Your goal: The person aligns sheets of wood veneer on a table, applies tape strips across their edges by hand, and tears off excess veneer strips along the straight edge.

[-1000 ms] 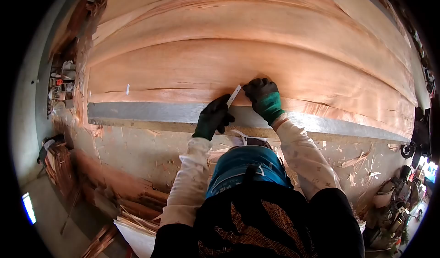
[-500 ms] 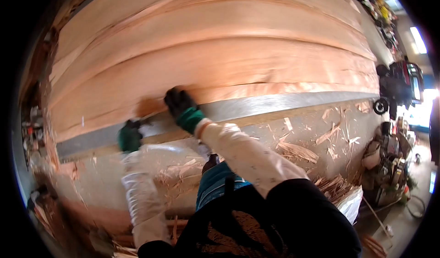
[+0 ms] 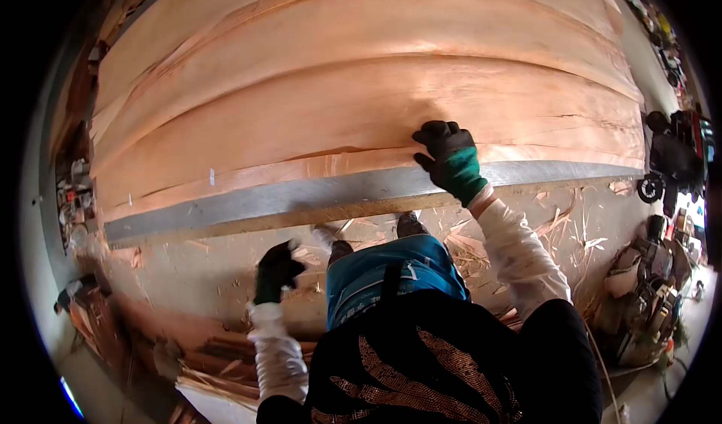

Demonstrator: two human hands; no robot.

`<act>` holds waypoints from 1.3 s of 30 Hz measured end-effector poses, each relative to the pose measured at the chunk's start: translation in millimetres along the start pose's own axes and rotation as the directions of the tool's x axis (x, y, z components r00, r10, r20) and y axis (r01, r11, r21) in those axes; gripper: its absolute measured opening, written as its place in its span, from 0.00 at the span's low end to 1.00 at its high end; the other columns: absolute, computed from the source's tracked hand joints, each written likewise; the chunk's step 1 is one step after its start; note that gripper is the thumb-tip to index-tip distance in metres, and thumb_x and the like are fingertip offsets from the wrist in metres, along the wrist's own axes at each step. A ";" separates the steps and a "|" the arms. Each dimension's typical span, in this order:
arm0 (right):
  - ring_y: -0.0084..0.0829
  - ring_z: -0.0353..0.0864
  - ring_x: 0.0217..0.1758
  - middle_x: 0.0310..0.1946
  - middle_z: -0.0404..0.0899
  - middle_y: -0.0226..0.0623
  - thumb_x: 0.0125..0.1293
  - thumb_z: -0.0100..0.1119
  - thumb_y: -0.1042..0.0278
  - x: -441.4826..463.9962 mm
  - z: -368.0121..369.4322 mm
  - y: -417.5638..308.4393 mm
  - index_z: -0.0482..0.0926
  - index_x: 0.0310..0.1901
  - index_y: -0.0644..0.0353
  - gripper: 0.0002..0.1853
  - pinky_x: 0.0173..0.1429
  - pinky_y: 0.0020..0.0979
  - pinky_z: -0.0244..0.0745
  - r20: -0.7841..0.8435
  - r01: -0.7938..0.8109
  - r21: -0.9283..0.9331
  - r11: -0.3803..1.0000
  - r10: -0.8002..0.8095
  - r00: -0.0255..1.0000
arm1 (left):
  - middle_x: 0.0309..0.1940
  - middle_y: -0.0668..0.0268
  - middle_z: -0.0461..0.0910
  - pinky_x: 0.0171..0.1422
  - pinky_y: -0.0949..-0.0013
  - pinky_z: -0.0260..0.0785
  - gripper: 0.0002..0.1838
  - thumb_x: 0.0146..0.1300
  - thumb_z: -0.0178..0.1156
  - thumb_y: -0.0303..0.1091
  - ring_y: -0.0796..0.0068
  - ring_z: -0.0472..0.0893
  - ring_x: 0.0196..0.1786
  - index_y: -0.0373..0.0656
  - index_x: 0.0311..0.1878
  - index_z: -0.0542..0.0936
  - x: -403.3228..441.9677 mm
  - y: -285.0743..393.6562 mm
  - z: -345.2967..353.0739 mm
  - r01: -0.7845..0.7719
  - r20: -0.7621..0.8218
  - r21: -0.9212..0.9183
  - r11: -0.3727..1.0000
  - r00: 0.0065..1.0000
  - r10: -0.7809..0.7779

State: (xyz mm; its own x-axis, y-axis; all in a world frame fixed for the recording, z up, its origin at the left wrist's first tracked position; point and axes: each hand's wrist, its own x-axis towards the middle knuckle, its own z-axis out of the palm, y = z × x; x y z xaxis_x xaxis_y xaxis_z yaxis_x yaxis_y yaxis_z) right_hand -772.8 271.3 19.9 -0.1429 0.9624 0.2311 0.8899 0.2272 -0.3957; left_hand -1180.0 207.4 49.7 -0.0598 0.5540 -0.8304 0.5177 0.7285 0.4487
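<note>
Thin wood veneer sheets (image 3: 323, 115) lie overlapped across a large table, one seam running lengthwise. Along the table's near side runs a bare grey metal strip (image 3: 259, 203). My right hand (image 3: 453, 161), in a black and green glove, is over the near edge of the sheets and the strip. Its fingers are bent, with a gap to the thumb and nothing seen between them; whether it touches the sheet I cannot tell. My left hand (image 3: 275, 273), gloved alike and slightly blurred, hangs apart from the table, fingers loosely curled, thumb away from them, nothing visible in it.
Wood scraps (image 3: 466, 245) litter the floor between the table and my feet. A stack of veneer strips (image 3: 226, 367) lies at lower left. At right are a motorbike (image 3: 662, 161) and a heap of bags and goods (image 3: 647, 296).
My right hand has moved right along the table's near edge. My left hand has come off the edge, back toward my body and to the right. The view has shifted slightly.
</note>
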 end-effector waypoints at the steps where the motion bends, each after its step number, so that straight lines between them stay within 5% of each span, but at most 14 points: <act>1: 0.44 0.79 0.46 0.45 0.80 0.35 0.50 0.70 0.64 -2.9 3.7 17.0 0.84 0.43 0.50 0.16 0.46 0.43 0.75 0.050 -0.012 0.001 1.000 0.012 0.999 | 0.28 0.62 0.83 0.18 0.73 0.67 0.24 0.63 0.60 0.29 0.75 0.80 0.21 0.43 0.64 0.74 -2.0 23.7 30.8 0.024 0.057 -0.161 0.987 0.998 -0.015; 3: 0.42 0.79 0.44 0.41 0.80 0.32 0.51 0.69 0.65 -6.2 17.1 35.8 0.85 0.42 0.47 0.14 0.43 0.42 0.75 0.022 0.029 0.018 0.999 -0.029 0.999 | 0.29 0.61 0.83 0.19 0.75 0.68 0.21 0.68 0.56 0.30 0.74 0.84 0.28 0.40 0.64 0.73 3.3 43.0 76.1 -0.195 0.126 -0.375 0.906 0.958 0.258; 7: 0.42 0.79 0.41 0.39 0.80 0.32 0.52 0.66 0.67 -5.0 28.5 47.3 0.85 0.40 0.43 0.12 0.40 0.41 0.74 -0.011 0.072 0.037 0.997 -0.072 0.997 | 0.33 0.60 0.85 0.19 0.75 0.68 0.22 0.71 0.52 0.31 0.74 0.86 0.31 0.41 0.68 0.70 24.5 106.7 139.2 -0.339 0.168 -0.365 0.867 0.892 0.419; 15: 0.42 0.80 0.44 0.45 0.81 0.34 0.54 0.61 0.74 -10.2 13.9 23.4 0.84 0.44 0.50 0.15 0.42 0.41 0.75 -0.118 0.022 -0.040 0.999 -0.027 0.993 | 0.45 0.63 0.82 0.17 0.74 0.65 0.24 0.72 0.51 0.34 0.76 0.83 0.27 0.50 0.71 0.68 78.1 130.6 183.0 -0.381 0.142 -0.467 0.798 0.859 0.493; 18: 0.43 0.76 0.58 0.56 0.77 0.40 0.61 0.58 0.64 -26.6 29.5 -2.0 0.80 0.53 0.57 0.19 0.55 0.42 0.74 -0.077 0.149 -0.170 0.974 -0.164 0.983 | 0.44 0.66 0.80 0.17 0.74 0.65 0.24 0.70 0.53 0.27 0.71 0.83 0.28 0.49 0.70 0.70 82.3 128.0 183.8 -0.321 0.176 -0.516 0.794 0.867 0.466; 21: 0.48 0.68 0.68 0.65 0.69 0.46 0.59 0.56 0.61 -45.3 78.0 4.4 0.76 0.58 0.59 0.25 0.63 0.48 0.69 -0.095 0.166 -0.291 0.942 -0.201 0.975 | 0.45 0.62 0.82 0.22 0.69 0.71 0.23 0.67 0.55 0.27 0.66 0.84 0.28 0.46 0.66 0.72 70.2 122.1 197.4 -0.561 -0.035 -0.262 0.785 0.818 0.574; 23: 0.50 0.65 0.70 0.67 0.67 0.47 0.59 0.56 0.60 -48.9 83.1 1.2 0.74 0.60 0.62 0.27 0.65 0.50 0.68 -0.122 0.150 -0.343 0.927 -0.202 0.972 | 0.42 0.57 0.84 0.32 0.63 0.76 0.19 0.61 0.59 0.27 0.60 0.85 0.31 0.42 0.58 0.78 72.3 108.9 178.2 -0.844 0.012 0.420 0.334 0.373 0.928; 24: 0.52 0.65 0.70 0.66 0.67 0.48 0.59 0.56 0.61 -51.3 92.5 2.9 0.74 0.60 0.63 0.27 0.64 0.51 0.68 -0.159 0.139 -0.339 0.930 -0.202 0.966 | 0.36 0.56 0.85 0.37 0.59 0.76 0.14 0.58 0.60 0.29 0.57 0.85 0.33 0.43 0.48 0.81 81.5 103.3 159.0 -0.822 0.116 0.323 0.470 0.527 0.842; 25: 0.54 0.65 0.70 0.66 0.68 0.48 0.59 0.55 0.62 -49.6 102.7 4.0 0.74 0.61 0.64 0.27 0.64 0.52 0.68 -0.201 0.129 -0.337 0.933 -0.205 0.958 | 0.30 0.57 0.85 0.35 0.58 0.75 0.10 0.59 0.59 0.30 0.57 0.84 0.32 0.45 0.44 0.82 103.0 86.7 133.7 -0.745 0.042 0.513 0.427 0.519 0.854; 27: 0.54 0.67 0.68 0.63 0.70 0.49 0.59 0.55 0.64 -46.2 110.4 1.2 0.75 0.57 0.64 0.25 0.60 0.51 0.71 -0.208 0.077 -0.434 0.897 -0.183 0.961 | 0.23 0.61 0.82 0.23 0.58 0.70 0.09 0.67 0.57 0.36 0.68 0.77 0.18 0.43 0.43 0.81 81.5 115.6 81.7 -0.331 -0.159 0.383 0.863 0.896 0.414; 29: 0.52 0.70 0.65 0.61 0.71 0.49 0.59 0.54 0.65 -37.6 111.7 -4.4 0.78 0.53 0.61 0.20 0.57 0.49 0.73 -0.149 -0.028 -0.186 0.982 0.000 0.989 | 0.23 0.61 0.82 0.19 0.63 0.68 0.14 0.71 0.53 0.41 0.71 0.74 0.15 0.40 0.45 0.80 64.8 123.0 60.0 -0.319 -0.219 0.263 0.911 0.899 0.378; 30: 0.50 0.72 0.63 0.60 0.73 0.48 0.59 0.54 0.65 -30.2 45.2 -3.9 0.79 0.49 0.59 0.17 0.55 0.48 0.73 0.138 0.082 -0.114 0.990 -0.065 0.988 | 0.24 0.58 0.82 0.19 0.65 0.68 0.15 0.70 0.53 0.40 0.70 0.74 0.14 0.38 0.47 0.79 68.6 115.6 57.4 -0.361 -0.174 0.206 0.910 0.901 0.397; 33: 0.49 0.73 0.62 0.58 0.75 0.47 0.60 0.54 0.64 -57.7 -26.4 56.6 0.81 0.50 0.56 0.17 0.57 0.48 0.72 -0.086 0.279 -0.083 0.957 -0.286 0.954 | 0.27 0.53 0.83 0.18 0.68 0.68 0.17 0.67 0.54 0.35 0.68 0.75 0.14 0.32 0.51 0.77 92.6 72.6 53.8 -0.123 0.001 0.228 0.966 0.992 0.126; 39: 0.46 0.77 0.49 0.48 0.79 0.41 0.50 0.69 0.63 -151.7 -181.0 289.8 0.83 0.48 0.54 0.20 0.49 0.45 0.74 -0.058 -0.053 0.014 0.998 0.054 0.997 | 0.30 0.55 0.84 0.22 0.66 0.74 0.19 0.60 0.62 0.29 0.67 0.80 0.20 0.32 0.54 0.77 -25.7 47.9 264.2 -0.044 -0.031 -0.366 0.930 0.999 0.035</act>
State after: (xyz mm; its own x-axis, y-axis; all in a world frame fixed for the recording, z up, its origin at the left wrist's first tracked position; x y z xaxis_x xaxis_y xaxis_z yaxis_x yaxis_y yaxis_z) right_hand -414.8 164.2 31.1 -0.0694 0.9631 0.2602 0.8899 0.1776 -0.4201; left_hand -928.2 121.6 5.2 -0.0678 0.5915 -0.8034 0.1714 0.8002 0.5747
